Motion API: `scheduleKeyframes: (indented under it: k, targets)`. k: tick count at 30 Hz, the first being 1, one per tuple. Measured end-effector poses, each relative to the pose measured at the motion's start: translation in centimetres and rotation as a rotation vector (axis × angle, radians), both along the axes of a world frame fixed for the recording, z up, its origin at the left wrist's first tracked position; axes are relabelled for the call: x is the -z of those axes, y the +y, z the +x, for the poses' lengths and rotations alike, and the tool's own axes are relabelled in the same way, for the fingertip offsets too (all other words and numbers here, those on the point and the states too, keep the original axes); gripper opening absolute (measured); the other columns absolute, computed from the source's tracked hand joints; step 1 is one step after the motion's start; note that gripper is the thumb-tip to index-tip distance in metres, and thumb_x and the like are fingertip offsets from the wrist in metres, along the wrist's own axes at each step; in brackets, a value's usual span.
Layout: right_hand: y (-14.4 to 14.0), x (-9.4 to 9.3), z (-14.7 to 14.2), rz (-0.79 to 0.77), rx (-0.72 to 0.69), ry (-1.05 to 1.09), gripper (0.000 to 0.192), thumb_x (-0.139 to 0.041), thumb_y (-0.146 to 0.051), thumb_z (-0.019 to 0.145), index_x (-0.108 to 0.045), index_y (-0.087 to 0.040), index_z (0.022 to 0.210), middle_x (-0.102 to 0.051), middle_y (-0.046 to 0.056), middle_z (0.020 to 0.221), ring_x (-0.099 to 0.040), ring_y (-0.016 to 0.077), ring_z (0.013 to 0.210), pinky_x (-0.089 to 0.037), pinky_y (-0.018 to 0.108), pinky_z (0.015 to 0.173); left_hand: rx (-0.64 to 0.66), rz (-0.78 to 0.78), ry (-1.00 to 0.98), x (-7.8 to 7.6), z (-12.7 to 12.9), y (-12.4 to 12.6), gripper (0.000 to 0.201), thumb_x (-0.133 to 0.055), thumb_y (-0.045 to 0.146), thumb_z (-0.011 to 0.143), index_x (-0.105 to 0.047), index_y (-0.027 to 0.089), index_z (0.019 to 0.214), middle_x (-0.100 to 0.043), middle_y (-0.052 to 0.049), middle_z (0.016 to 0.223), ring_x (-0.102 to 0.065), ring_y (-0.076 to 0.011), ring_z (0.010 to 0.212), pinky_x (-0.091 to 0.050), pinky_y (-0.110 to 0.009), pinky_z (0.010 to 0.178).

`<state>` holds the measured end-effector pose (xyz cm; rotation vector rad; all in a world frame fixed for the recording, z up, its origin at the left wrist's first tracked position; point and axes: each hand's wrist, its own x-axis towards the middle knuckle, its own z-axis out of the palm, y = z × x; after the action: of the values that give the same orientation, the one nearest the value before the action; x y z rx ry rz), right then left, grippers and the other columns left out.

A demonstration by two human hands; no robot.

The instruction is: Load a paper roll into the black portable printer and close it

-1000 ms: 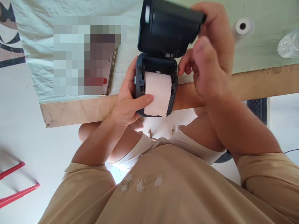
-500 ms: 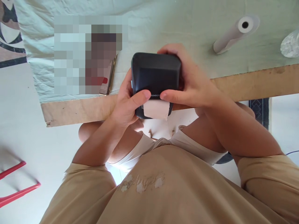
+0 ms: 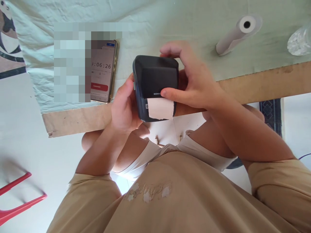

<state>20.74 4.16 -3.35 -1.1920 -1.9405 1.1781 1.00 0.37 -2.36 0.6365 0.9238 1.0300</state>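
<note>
Over the near edge of the table [image 3: 267, 85], between our two hands, sits a small dark printer [image 3: 155, 84] with its lid closed. We see a short strip of white paper [image 3: 160, 109] sticking out of its front slot, the free end torn unevenly. Our left hand [image 3: 123, 108] grasps the printer's left side, palm against the casing and fingers curled underneath, out of sight. Our right hand [image 3: 191, 82] grasps it from the other side, fingers [image 3: 170, 50] wrapped over the far top edge and thumb pressed on the lid's front lip just above the paper.

Just left of the printer, a phone [image 3: 103, 71] lies flat on the pale green cloth [image 3: 189, 19] that covers the table, its screen lit and showing a timer. Well to the right, near the far edge of the view, we see a roll of white paper [image 3: 236, 34] lying on its side on the cloth. A crinkled clear plastic thing [image 3: 300, 42] shows at the right border; we cannot tell what it is.
</note>
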Motion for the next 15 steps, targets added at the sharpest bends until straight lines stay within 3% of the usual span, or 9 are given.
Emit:
scheduleKeyframes:
  k: [4, 7, 13, 15]
  targets:
    - [-0.45, 0.0, -0.01, 0.158, 0.012, -0.092, 0.066, -0.054, -0.061, 0.095, -0.049, -0.026, 0.15, -0.053, 0.006, 0.15, -0.056, 0.0049, 0.129, -0.057, 0.017, 0.11, -0.066, -0.074, 0.065, -0.2, 0.07, -0.01, 0.052, -0.044, 0.065, 0.103, -0.069, 0.021, 0.112, -0.08, -0.008, 0.113, -0.056, -0.0272, 0.159, -0.058, -0.045, 0.126]
    - [-0.8, 0.04, 0.11, 0.333, 0.023, -0.111, 0.07, -0.053, -0.069, 0.095, -0.049, -0.027, 0.15, -0.052, 0.006, 0.149, -0.053, 0.0057, 0.14, -0.056, 0.017, 0.122, -0.075, -0.031, 0.069, 0.02, -0.11, -0.15, 0.049, -0.043, 0.063, 0.104, -0.072, 0.023, 0.109, -0.081, -0.006, 0.108, -0.054, -0.0237, 0.16, -0.057, -0.043, 0.128]
    - [-0.99, -0.56, 0.64, 0.386, -0.053, -0.189, 0.077, -0.057, -0.072, 0.092, -0.045, -0.028, 0.154, -0.049, 0.007, 0.153, -0.049, 0.0072, 0.149, -0.058, 0.015, 0.113, -0.107, -0.022, 0.101, -0.34, 0.13, -0.09, 0.04, -0.052, 0.06, 0.102, -0.07, 0.025, 0.091, -0.075, -0.003, 0.086, -0.051, -0.0255, 0.162, -0.053, -0.048, 0.132]
    - [-0.99, -0.89, 0.75, 0.4, -0.035, -0.214, 0.075, -0.053, -0.072, 0.094, -0.047, -0.027, 0.153, -0.05, 0.008, 0.152, -0.053, 0.0069, 0.14, -0.058, 0.016, 0.106, -0.116, -0.029, 0.077, -0.37, 0.18, 0.12, 0.038, -0.052, 0.055, 0.103, -0.068, 0.024, 0.087, -0.075, -0.003, 0.086, -0.047, -0.0244, 0.166, -0.05, -0.047, 0.136]
